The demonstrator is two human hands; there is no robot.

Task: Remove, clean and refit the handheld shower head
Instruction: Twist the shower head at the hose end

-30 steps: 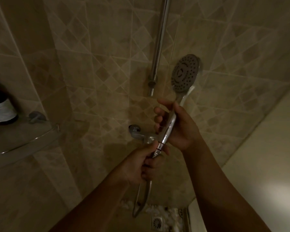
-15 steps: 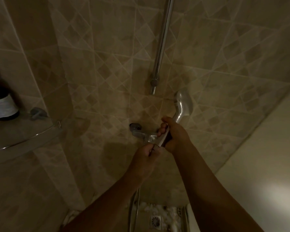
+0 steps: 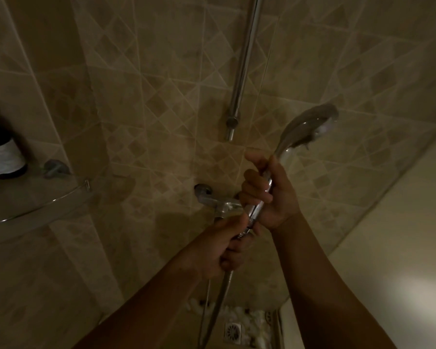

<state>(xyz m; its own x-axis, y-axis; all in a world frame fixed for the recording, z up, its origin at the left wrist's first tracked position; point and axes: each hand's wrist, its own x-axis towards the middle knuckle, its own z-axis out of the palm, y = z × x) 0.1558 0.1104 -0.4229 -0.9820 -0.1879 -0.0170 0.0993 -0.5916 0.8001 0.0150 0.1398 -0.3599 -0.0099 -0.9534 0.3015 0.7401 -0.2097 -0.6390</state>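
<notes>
The chrome handheld shower head (image 3: 305, 129) is held up in front of the tiled wall, its round head tilted up to the right with its back toward me, blurred. My right hand (image 3: 269, 192) is closed around its handle. My left hand (image 3: 224, 250) grips the hose nut at the handle's lower end, just below the right hand. The metal hose (image 3: 217, 306) hangs down from the left hand toward the floor. Whether the nut is screwed on or loose is hidden by my fingers.
A chrome mixer tap (image 3: 217, 200) sticks out of the wall behind my hands. A vertical slide rail (image 3: 242, 71) ends above them. A glass corner shelf (image 3: 35, 210) at left carries a dark bottle (image 3: 0, 157). A floor drain (image 3: 232, 331) lies among pebbles below.
The shower head turned in my right hand: its nozzle face showed first, now its back shows, tilted to the right. Both hands stayed on the handle and hose end.
</notes>
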